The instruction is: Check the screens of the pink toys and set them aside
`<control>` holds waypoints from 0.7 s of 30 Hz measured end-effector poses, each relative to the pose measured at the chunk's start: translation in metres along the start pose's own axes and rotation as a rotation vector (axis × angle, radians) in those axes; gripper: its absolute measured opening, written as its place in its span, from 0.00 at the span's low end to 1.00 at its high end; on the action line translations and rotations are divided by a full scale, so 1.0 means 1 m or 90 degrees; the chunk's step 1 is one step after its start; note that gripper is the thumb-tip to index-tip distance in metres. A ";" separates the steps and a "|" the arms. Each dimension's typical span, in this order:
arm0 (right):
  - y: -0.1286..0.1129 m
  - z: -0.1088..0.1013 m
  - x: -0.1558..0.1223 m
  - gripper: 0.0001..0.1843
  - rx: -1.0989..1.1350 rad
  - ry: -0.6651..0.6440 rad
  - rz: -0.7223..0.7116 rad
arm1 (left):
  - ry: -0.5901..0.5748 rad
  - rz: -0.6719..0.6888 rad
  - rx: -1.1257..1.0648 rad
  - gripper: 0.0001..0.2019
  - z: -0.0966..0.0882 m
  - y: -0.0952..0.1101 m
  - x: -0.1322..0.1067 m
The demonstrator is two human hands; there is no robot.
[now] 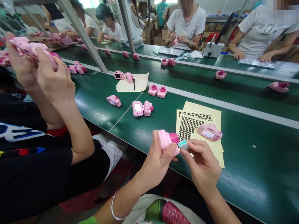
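My left hand (155,160) is closed round a pink toy camera (164,140), its dark pink lens turned to the right. Between the thumb and fingers of my right hand (204,161) is a small teal and white block (183,144), perhaps an eraser. The block's tip is close to the camera's front below the lens; whether they touch I cannot tell. Just beyond my right hand, a second toy camera (209,132) with its screen lit lies on cream sheets (215,113) printed with rows of small black marks.
More pink cameras (137,109) lie on the green table (247,124) to the left. A pen (134,84) rests on another cream sheet (121,86). At far left a co-worker's hands (56,77) hold up a camera. Other people sit across the conveyor (191,73).
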State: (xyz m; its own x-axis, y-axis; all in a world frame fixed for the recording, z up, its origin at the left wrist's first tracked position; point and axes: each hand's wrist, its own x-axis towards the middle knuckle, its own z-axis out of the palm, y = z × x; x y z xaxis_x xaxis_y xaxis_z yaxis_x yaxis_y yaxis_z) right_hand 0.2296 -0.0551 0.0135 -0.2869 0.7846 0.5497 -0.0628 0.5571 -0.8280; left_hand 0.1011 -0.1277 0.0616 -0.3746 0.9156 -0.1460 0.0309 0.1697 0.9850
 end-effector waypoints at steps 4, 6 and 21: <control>-0.005 -0.003 0.003 0.17 -0.012 -0.010 -0.030 | 0.029 0.068 0.109 0.23 -0.005 -0.002 0.001; -0.006 -0.005 0.004 0.18 -0.011 -0.012 -0.034 | 0.049 0.123 0.150 0.24 -0.007 -0.003 0.002; -0.009 -0.006 0.022 0.10 0.082 -0.034 0.217 | -0.027 0.403 0.519 0.30 -0.038 -0.019 0.015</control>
State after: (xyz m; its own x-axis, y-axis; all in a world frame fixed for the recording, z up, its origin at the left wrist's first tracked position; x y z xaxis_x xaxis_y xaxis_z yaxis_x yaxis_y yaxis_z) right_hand 0.2298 -0.0416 0.0338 -0.3615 0.9020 0.2359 -0.0743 0.2243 -0.9717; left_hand 0.0594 -0.1314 0.0439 -0.0395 0.9326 0.3588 0.8357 -0.1660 0.5235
